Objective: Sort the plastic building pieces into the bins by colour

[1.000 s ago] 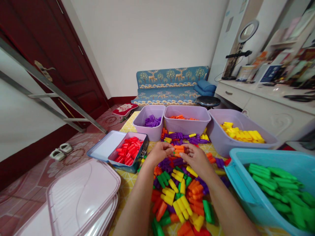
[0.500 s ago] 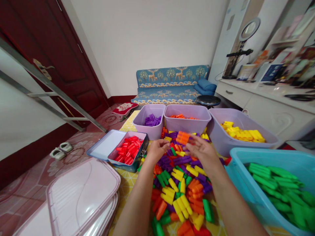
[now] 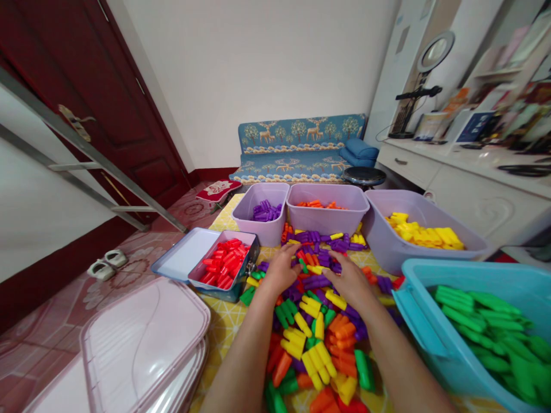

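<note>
A heap of plastic connector pieces (image 3: 318, 361), in yellow, orange, green, purple and red, covers the middle of the table. My left hand (image 3: 282, 271) reaches over the heap's left side, its fingers stretched and apart from the thumb, near purple and green pieces. Across from it, my right hand (image 3: 349, 281) hovers at the heap's right side with fingers spread, close to a yellow piece (image 3: 317, 269) and a purple piece (image 3: 316, 282). Neither hand visibly holds a piece. Fingertips partly blend with the pieces behind them.
Behind the heap stand lilac bins with purple (image 3: 264, 229), orange (image 3: 329, 212) and yellow pieces (image 3: 430, 252). A turquoise tub (image 3: 424, 321) of green pieces is at right. An open tin box (image 3: 236, 291) of red pieces and stacked lids (image 3: 146, 344) are at left.
The orange piece that was at my right hand is gone from between the hands. Both hands have come down onto the heap, the left shifting slightly right.
</note>
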Tool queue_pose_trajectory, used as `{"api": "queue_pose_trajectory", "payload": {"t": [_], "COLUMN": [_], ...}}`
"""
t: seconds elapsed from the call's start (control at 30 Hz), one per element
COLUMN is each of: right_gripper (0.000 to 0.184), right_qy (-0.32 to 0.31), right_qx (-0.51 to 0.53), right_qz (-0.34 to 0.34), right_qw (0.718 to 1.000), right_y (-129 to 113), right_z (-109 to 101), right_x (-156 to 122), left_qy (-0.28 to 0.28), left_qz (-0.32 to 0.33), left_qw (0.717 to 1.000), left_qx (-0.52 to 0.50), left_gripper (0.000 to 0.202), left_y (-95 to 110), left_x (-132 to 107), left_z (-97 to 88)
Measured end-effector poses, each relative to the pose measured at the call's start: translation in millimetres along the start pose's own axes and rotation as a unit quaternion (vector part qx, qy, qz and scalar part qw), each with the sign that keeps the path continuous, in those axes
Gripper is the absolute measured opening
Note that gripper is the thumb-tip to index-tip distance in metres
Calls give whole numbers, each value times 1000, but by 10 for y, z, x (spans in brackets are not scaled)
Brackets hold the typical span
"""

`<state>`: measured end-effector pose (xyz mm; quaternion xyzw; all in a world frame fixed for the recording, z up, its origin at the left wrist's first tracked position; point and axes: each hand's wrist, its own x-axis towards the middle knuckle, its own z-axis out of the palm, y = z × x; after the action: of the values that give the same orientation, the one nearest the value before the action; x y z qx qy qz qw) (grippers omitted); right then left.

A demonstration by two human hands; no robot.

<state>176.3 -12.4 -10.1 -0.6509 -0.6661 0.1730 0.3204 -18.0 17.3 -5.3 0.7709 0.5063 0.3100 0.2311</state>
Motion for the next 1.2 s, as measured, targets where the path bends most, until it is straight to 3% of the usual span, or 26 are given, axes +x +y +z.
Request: {"api": "queue_pose_trajectory", "payload": {"t": [0.13,0.37,0.67,0.9,1.2], "right_gripper": [61,50,46,51,48], "right_qy": [-48,-97,-154,-118,-116], "right_qx": [-54,-32,-155,-188,-182], "right_qz": [-12,-72,-95,-75,-84], "right_qw": [997,992,971,972,973], "right_y": [-23,-92,-222,-243,-188], "right_z": [76,39,49,37,89], "right_x": [-29,-55,-127,-133,-106], "left_qy": [-29,-13,-11,-14,-48], "left_qz": [7,24,-10,-53,26], "left_qw": [998,999,999,997,997], "left_qx": [60,29,52,53,59], "left_gripper": [69,49,47,31,43], "left_y": [66,142,117,78,107], "left_x": [-40,-15,-10,-4,-33], "left_z": [86,102,98,85,82]}}
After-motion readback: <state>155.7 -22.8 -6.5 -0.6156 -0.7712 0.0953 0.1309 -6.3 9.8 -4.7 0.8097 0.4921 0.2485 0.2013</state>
